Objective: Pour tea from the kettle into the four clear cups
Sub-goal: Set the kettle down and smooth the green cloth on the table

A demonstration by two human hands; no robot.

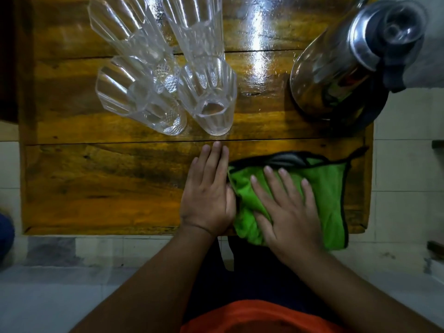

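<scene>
**Empty cups packed tight, kettle untouched at the worktop's corner**

Head view: The likeliest slip is at the cups. The four clear cups (165, 75) stand in a close two-by-two cluster at the far left of the wooden worktop (96, 188), appearing to touch or nearly touch, all empty as far as can be seen. Pouring into one while its neighbours crowd it could send tea over a rim, and a knock from the spout could tip these tall, narrow cups. The steel kettle (346, 61) stands well apart at the far right, close to the worktop's edge, with its dark handle toward the edge; a careless grab there could push it off.

Neither hand is on the kettle. The left hand (209, 195) lies flat, palm down, fingers straight and together, holding nothing, just beside a green cloth (322, 188). The right hand (286, 210) presses flat on that cloth, fingers spread, gripping nothing. The cloth overhangs the near edge.
</scene>
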